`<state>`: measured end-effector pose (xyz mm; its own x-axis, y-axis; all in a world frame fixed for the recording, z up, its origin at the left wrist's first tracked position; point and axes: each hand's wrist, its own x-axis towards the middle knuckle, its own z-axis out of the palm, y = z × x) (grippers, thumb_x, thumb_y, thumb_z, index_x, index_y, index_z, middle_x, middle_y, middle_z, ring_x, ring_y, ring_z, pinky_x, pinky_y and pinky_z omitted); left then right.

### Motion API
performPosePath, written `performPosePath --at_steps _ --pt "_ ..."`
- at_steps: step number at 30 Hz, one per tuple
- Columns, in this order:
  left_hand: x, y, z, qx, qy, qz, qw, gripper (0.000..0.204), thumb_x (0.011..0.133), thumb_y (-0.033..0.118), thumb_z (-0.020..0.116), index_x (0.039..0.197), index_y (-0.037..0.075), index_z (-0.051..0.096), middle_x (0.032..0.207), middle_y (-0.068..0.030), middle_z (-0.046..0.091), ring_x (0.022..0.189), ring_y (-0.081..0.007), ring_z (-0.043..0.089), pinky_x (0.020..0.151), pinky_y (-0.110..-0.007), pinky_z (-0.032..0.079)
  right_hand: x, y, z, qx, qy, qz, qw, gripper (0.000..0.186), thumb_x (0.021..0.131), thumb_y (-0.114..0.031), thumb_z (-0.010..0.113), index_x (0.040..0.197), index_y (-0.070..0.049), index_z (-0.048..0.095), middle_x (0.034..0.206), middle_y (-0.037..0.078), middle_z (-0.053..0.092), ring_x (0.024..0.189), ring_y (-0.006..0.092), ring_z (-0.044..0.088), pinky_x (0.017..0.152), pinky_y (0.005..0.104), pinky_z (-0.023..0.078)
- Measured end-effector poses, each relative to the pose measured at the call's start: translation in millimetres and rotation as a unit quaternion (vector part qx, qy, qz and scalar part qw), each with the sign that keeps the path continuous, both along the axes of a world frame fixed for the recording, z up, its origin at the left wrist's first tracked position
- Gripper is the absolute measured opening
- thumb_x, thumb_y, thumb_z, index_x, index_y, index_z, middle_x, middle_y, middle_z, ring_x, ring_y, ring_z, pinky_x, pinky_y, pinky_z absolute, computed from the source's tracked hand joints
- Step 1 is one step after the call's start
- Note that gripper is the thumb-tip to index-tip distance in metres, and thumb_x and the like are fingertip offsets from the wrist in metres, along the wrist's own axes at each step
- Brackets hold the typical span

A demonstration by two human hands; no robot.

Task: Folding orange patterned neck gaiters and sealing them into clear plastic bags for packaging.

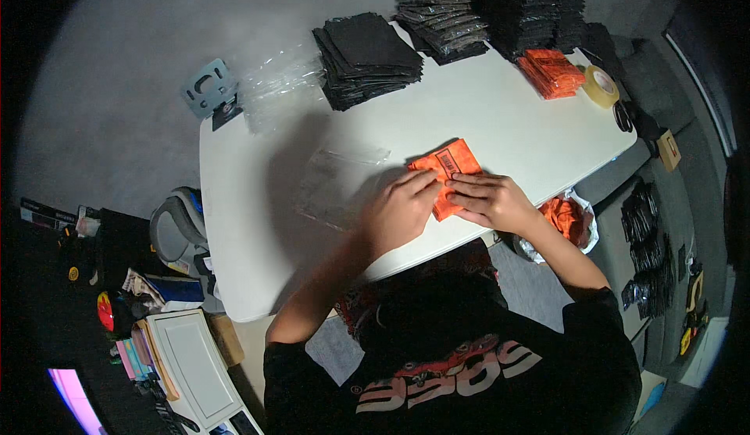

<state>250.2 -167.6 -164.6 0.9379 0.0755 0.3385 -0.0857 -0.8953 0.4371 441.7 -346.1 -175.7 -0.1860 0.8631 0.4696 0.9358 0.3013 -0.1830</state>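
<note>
A folded orange cloth (459,153) with dark print lies on the white table (234,224) near its front edge. My left hand (402,210) is closed on the left side of it, with the fingertips pressed together on the top. From the right, my right hand (496,202) grips the same cloth, its fingers close together across the top and the thumb low at the edge. Both hands hide part of the cloth. A flat clear plastic bag (332,185) lies left of my left hand.
Clear bags (277,87) lie at the far left, beside a stack of black folded pieces (367,52). Black packets (441,21), orange packets (551,74) and a tape roll (600,87) line the far right. A white bag (586,228) with orange cloth stands below the right edge.
</note>
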Motion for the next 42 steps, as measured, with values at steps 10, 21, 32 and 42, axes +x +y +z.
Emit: performPosePath --at_steps 10,21,32,42 --pt "-10 -9 -9 -0.019 0.016 0.0 1.0 0.059 0.094 0.034 0.075 0.134 -0.007 0.061 0.144 -0.0275 0.057 0.136 -0.0411 0.055 0.113 -0.049 0.045 0 12 5 0.07 -0.038 -0.049 0.996 0.022 0.09 -0.025 0.078 0.102 -0.006 0.079 0.104 0.011 0.08 0.1 0.0225 0.077 0.087 0.0349 0.063" --pt "-6 -13 -18 -0.113 -0.069 0.098 0.986 0.03 0.087 0.008 0.073 0.116 -0.001 0.071 0.112 -0.0173 0.068 0.101 -0.0373 0.071 0.088 -0.044 0.059 13 18 20 -0.008 0.034 -0.026 0.999 0.041 0.087 -0.03 0.077 0.118 -0.005 0.072 0.11 0.012 0.071 0.102 0.0306 0.071 0.084 0.0391 0.061" --pt "-25 -7 -37 -0.081 -0.054 0.081 0.992 0.037 0.087 0.005 0.071 0.124 0.004 0.072 0.126 -0.0162 0.066 0.108 -0.0328 0.07 0.091 -0.042 0.06 39 -11 0 -0.048 -0.013 0.027 0.998 0.034 0.082 -0.019 0.077 0.112 -0.002 0.077 0.128 0.015 0.073 0.124 0.0303 0.069 0.102 0.0412 0.059" --pt "-27 -12 -10 0.058 -0.073 0.015 0.996 0.043 0.082 0.007 0.074 0.123 -0.002 0.067 0.116 -0.0151 0.062 0.113 -0.0324 0.06 0.098 -0.043 0.053 34 -10 -2 0.041 0.004 0.047 0.998 0.031 0.077 -0.015 0.079 0.107 -0.008 0.078 0.113 0.01 0.078 0.109 0.0273 0.075 0.091 0.0394 0.063"
